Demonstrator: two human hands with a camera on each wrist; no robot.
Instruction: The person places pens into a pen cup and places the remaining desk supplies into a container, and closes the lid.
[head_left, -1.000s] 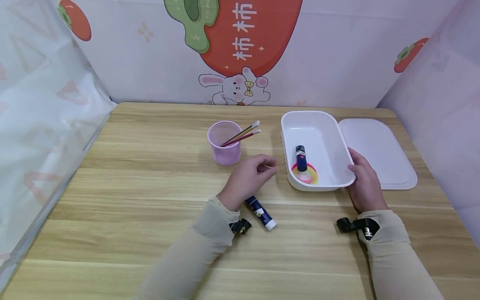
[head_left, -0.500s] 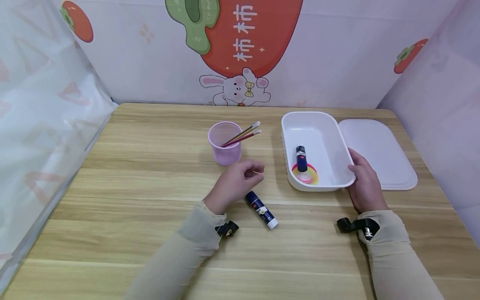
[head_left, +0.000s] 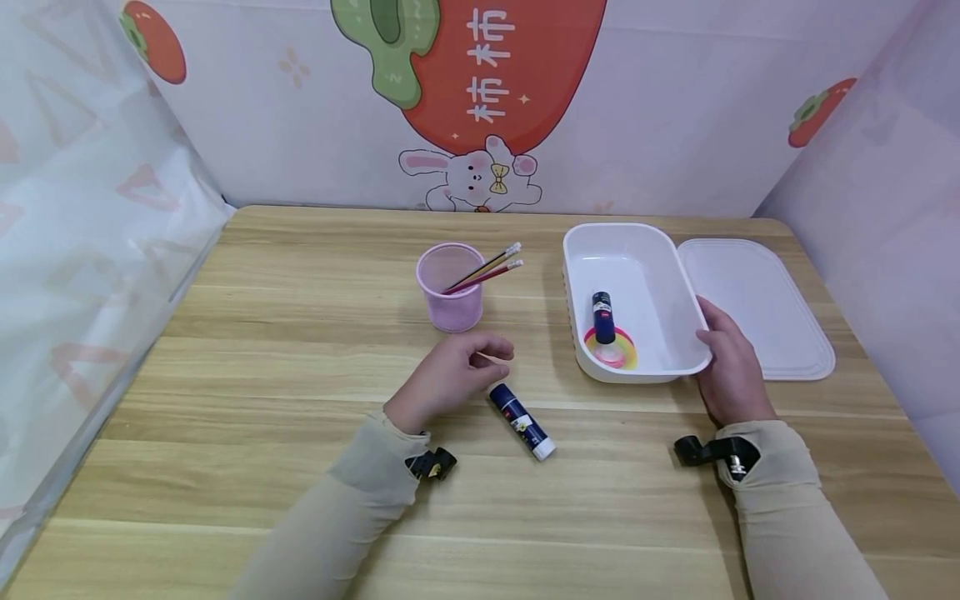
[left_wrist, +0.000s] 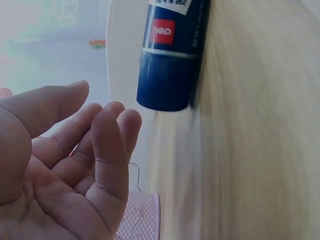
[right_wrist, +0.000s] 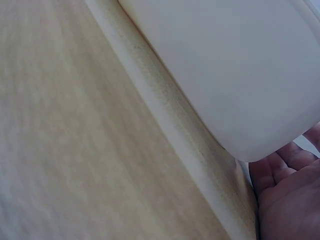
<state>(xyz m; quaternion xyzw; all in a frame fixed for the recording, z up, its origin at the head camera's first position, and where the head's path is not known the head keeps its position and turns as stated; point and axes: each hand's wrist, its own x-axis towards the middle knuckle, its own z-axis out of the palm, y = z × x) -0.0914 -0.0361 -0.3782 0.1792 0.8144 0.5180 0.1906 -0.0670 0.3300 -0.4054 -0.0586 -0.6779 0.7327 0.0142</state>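
Observation:
Beside a dark blue glue stick (head_left: 522, 422) with a white end, my left hand (head_left: 450, 373) hovers with its fingers loosely bent and nothing held. The left wrist view shows a gap between those fingers and the blue cap of the glue stick (left_wrist: 167, 80). My right hand (head_left: 733, 367) grips the right side of a white plastic box (head_left: 652, 283), thumb at the rim. Inside the box, a second glue stick (head_left: 603, 317) lies partly over a round pink and yellow item (head_left: 628, 354), whose kind I cannot tell. The right wrist view shows fingers against the box's wall (right_wrist: 240, 90).
Behind my left hand stands a pink mesh pen cup (head_left: 454, 310) with several pencils (head_left: 487, 271) leaning right. A flat white lid (head_left: 765, 308) lies right of the box on the wooden table (head_left: 300, 333). A printed cloth (head_left: 675, 108) hangs behind the table.
My left hand has drawn back to the left and slightly towards me, away from the box, uncovering the upper end of the loose glue stick. My right hand and the box stay put.

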